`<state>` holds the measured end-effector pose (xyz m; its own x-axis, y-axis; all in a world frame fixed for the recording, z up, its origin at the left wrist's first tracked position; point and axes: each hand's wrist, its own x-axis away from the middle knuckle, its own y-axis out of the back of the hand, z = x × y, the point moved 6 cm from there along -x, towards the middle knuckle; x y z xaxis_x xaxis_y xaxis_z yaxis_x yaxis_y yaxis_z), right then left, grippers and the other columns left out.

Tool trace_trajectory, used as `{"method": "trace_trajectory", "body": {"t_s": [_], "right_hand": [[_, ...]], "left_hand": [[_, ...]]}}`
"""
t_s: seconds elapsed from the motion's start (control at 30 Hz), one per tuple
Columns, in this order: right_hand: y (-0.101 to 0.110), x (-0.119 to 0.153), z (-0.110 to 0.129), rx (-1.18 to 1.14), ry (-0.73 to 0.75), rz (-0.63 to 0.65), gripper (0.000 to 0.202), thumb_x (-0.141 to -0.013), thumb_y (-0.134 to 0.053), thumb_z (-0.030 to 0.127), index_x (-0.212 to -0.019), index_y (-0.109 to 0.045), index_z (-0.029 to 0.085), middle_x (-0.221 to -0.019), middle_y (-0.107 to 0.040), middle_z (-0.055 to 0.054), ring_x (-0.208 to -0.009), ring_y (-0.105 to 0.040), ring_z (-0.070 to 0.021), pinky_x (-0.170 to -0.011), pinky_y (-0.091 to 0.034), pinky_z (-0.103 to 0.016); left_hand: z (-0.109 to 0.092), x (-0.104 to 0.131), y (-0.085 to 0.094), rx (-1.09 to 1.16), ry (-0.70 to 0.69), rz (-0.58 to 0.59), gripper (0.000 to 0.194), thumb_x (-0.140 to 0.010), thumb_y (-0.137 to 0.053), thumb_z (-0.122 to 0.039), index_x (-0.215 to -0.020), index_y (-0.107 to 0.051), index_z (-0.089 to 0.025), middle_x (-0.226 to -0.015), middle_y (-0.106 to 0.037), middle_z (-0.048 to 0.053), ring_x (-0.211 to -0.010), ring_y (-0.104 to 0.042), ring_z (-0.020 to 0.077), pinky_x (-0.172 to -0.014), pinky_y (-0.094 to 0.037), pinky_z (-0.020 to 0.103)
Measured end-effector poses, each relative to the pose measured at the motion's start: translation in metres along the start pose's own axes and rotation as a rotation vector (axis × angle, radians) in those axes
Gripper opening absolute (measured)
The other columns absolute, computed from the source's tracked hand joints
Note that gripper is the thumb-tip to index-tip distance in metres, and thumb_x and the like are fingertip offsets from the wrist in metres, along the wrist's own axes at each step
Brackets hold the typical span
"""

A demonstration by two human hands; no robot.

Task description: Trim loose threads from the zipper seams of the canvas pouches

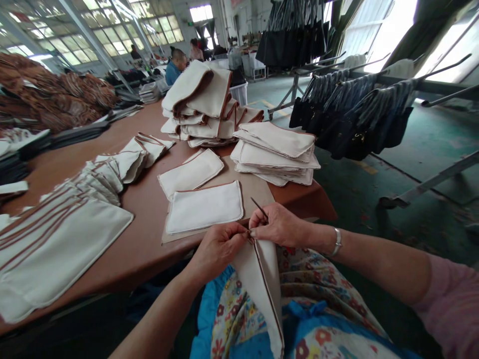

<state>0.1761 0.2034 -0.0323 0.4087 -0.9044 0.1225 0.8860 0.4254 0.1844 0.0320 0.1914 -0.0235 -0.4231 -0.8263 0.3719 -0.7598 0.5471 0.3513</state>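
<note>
A white fabric pouch with brown edging (258, 279) hangs from my hands over the flowered apron (314, 284) on my lap. My left hand (220, 245) pinches the pouch's upper corner. Close against it, my right hand (279, 225) grips the same corner with thumb and finger, and also keeps a thin dark pointed tool (259, 208) whose tip sticks up. My fingertips cover the exact spot at the corner. Just beyond my hands, a flat white pouch (205, 207) lies on the table, partly over a second pouch (191, 172).
The brown table (149, 219) bears a tall pile of white pouches (204, 99), a lower stack (275, 149) and a fanned row (71, 239) at left. Black bags (348, 114) hang from a metal rack on the right. A person in blue (173, 72) sits farther back.
</note>
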Motion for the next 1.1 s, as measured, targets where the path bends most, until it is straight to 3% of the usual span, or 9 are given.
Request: {"method": "trace_trajectory", "body": {"t_s": [0.1,0.2,0.37,0.47,0.6,0.7,0.8,0.93,1.1], "right_hand": [[0.001,0.006,0.004,0.02,0.043,-0.067,0.006,-0.071,-0.064,0.013,-0.073,-0.068,0.011,-0.06,-0.062,0.002,-0.054,-0.047,-0.0066,-0.049,-0.034,-0.017],[0.002,0.016,0.01,0.05,0.158,-0.126,0.008,-0.074,-0.062,0.011,-0.077,-0.07,0.012,-0.069,-0.067,-0.001,-0.063,-0.056,-0.0097,-0.058,-0.041,-0.019],[0.002,0.035,0.026,0.193,0.614,-0.154,0.009,-0.083,-0.058,0.011,-0.081,-0.066,0.014,-0.077,-0.064,-0.004,-0.072,-0.059,-0.0119,-0.069,-0.046,-0.023],[-0.002,0.043,0.026,0.357,0.832,-0.13,0.011,-0.085,-0.054,0.01,-0.087,-0.064,0.014,-0.077,-0.06,-0.005,-0.072,-0.055,-0.0124,-0.067,-0.045,-0.023],[-0.011,0.048,0.018,0.572,0.958,-0.082,0.015,-0.085,-0.052,0.009,-0.094,-0.062,0.016,-0.081,-0.059,-0.006,-0.075,-0.054,-0.0139,-0.067,-0.045,-0.025],[-0.006,0.047,0.017,0.465,0.842,-0.063,0.012,-0.087,-0.057,0.018,-0.097,-0.061,0.015,-0.085,-0.062,-0.007,-0.079,-0.056,-0.0144,-0.072,-0.047,-0.025],[0.009,0.033,0.014,0.197,0.45,-0.022,0.031,-0.092,-0.055,0.039,-0.108,-0.059,0.013,-0.083,-0.062,-0.004,-0.066,-0.054,-0.0103,-0.061,-0.045,-0.021],[0.013,0.021,0.01,0.025,0.03,0.213,0.053,-0.095,-0.039,0.057,-0.102,-0.064,0.011,-0.065,-0.054,0.002,-0.04,-0.037,-0.0046,-0.038,-0.028,-0.018],[0.005,0.015,0.022,0.064,0.079,0.372,0.043,-0.088,-0.056,0.051,-0.085,-0.066,0.009,-0.06,-0.045,0.004,-0.049,-0.034,-0.0051,-0.045,-0.026,-0.018]], "left_hand": [[-0.003,0.001,-0.001,-0.013,0.004,-0.003,0.024,-0.084,-0.058,-0.035,-0.079,-0.067,-0.013,-0.07,-0.058,0.0,-0.063,-0.048,0.012,-0.056,-0.035,0.02],[0.005,0.003,-0.005,0.232,0.058,0.015,0.025,-0.081,-0.062,-0.037,-0.078,-0.065,-0.012,-0.069,-0.059,0.001,-0.06,-0.05,0.0122,-0.053,-0.036,0.02],[0.021,0.006,-0.016,0.6,0.184,0.03,0.044,-0.083,-0.058,-0.056,-0.077,-0.062,-0.013,-0.063,-0.058,0.002,-0.05,-0.051,0.0124,-0.046,-0.037,0.021],[0.023,0.008,-0.023,0.558,0.228,0.145,0.043,-0.078,-0.067,-0.054,-0.078,-0.061,-0.012,-0.066,-0.061,0.004,-0.051,-0.052,0.012,-0.048,-0.039,0.021],[0.02,0.007,-0.016,0.319,0.145,0.154,0.042,-0.079,-0.068,-0.054,-0.077,-0.059,-0.013,-0.065,-0.057,0.001,-0.052,-0.047,0.0096,-0.047,-0.031,0.019],[0.009,0.009,-0.008,0.077,-0.013,0.136,0.041,-0.086,-0.059,-0.053,-0.078,-0.06,-0.013,-0.066,-0.05,-0.001,-0.056,-0.042,0.0087,-0.049,-0.03,0.019],[-0.009,0.014,-0.001,-0.136,-0.2,0.082,0.037,-0.093,-0.05,-0.046,-0.076,-0.059,-0.013,-0.069,-0.046,-0.002,-0.062,-0.041,0.0095,-0.054,-0.032,0.02],[-0.027,0.021,0.006,-0.348,-0.338,0.014,0.032,-0.096,-0.046,-0.037,-0.075,-0.057,-0.015,-0.071,-0.048,-0.001,-0.067,-0.043,0.0116,-0.061,-0.035,0.021],[-0.036,0.027,0.007,-0.384,-0.393,-0.011,0.03,-0.097,-0.046,-0.034,-0.075,-0.055,-0.016,-0.072,-0.048,-0.002,-0.067,-0.044,0.0117,-0.063,-0.034,0.022]]}}
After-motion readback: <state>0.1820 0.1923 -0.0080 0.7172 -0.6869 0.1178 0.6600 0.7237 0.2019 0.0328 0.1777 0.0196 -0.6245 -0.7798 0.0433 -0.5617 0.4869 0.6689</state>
